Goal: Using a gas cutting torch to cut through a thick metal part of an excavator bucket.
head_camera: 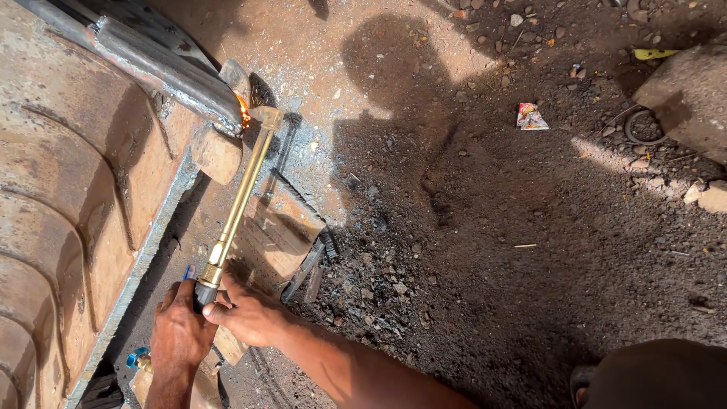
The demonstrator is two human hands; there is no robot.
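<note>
Fingers of left hand (179,333) wrapped tight around the dark grip of the brass cutting torch (235,208). Right hand (246,314) pinches the same grip from the other side, fingers curled on it, just beside the left. Blue valve knob (137,357) sits near the left wrist. Torch long axis runs from lower left up to the right; head points at the steel edge (174,72) of the rusty plate (68,189), orange glow (244,112) where they meet. Small red-and-white wrapper (531,117) lies on the dirt ground (492,250), well apart to the right.
</note>
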